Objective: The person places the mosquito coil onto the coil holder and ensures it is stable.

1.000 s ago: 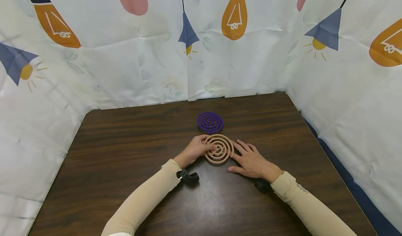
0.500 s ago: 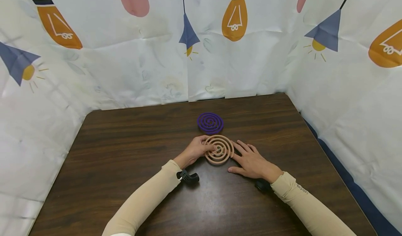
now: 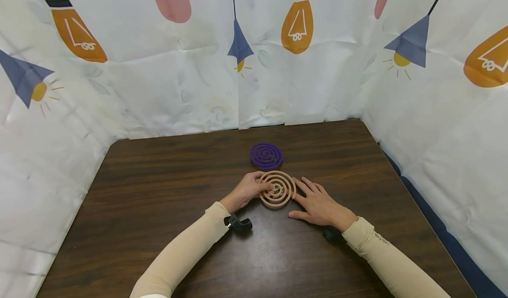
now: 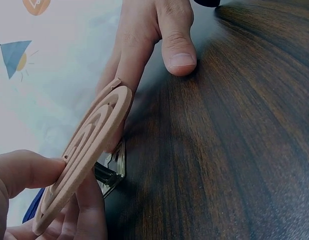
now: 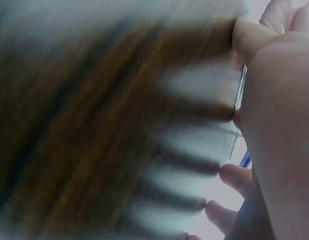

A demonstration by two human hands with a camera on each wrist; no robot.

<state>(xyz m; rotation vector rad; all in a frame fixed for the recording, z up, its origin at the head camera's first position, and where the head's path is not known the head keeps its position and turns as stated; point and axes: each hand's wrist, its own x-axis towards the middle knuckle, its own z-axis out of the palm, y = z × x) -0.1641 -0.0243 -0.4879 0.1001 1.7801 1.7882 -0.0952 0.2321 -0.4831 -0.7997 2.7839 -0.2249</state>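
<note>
A tan mosquito coil [image 3: 278, 195] is near the middle of the table. My left hand [image 3: 244, 191] pinches its left side, thumb on top and fingers beneath. In the left wrist view the coil [image 4: 87, 145] is seen nearly edge-on, tilted and raised off the table, and part of a thin metal stand [image 4: 116, 172] shows below and behind it. My right hand [image 3: 320, 206] lies palm down with spread fingers, its index fingertip at the coil's right edge. Whether that fingertip bears on the coil or on the stand I cannot tell. The right wrist view is blurred.
Just behind the tan coil sits a purple mosquito coil [image 3: 266, 156]. The dark wood-grain table [image 3: 158, 201] reaches back to a white curtain [image 3: 178, 86] printed with lamps and bulbs, which also hangs at both sides. Each wrist wears a black strap.
</note>
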